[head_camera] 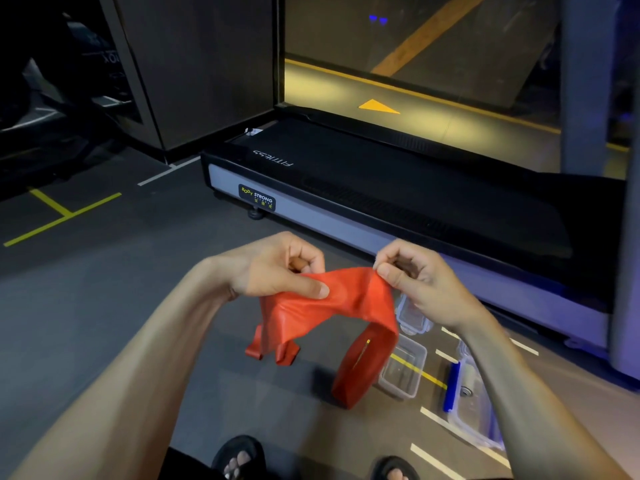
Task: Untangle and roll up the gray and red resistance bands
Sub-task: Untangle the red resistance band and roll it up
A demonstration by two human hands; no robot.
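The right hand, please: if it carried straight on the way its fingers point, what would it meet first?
The right hand pinches the red resistance band with fingers pointing left, towards the left hand. Going on, it would gather the band and likely meet the left hand's fingers; depth between them is unclear.
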